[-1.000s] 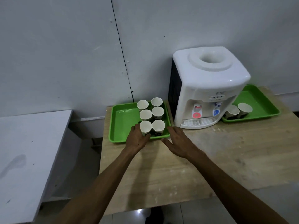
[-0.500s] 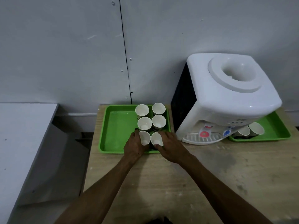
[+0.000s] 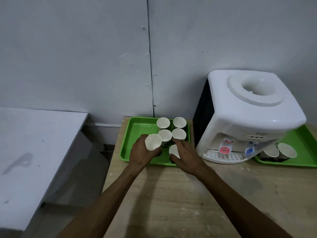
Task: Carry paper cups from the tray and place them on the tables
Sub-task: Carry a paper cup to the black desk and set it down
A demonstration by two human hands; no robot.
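While right hand (image 3: 186, 158) now curls round second white paper cup (image 3: 173, 150) in green plastic tray (image 3: 137, 131), left hand (image 3: 141, 154) has lifted its gripped cup (image 3: 153, 142), tilted; carry can start.

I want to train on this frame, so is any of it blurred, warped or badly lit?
Head view: dim, even light; the forearms cast soft shadows on the wooden table; wide-angle bending tilts the water dispenser; motion smear blurs its taps and the right green tray.

No text can be read; the small print on the water dispenser (image 3: 256, 134) is blurred.
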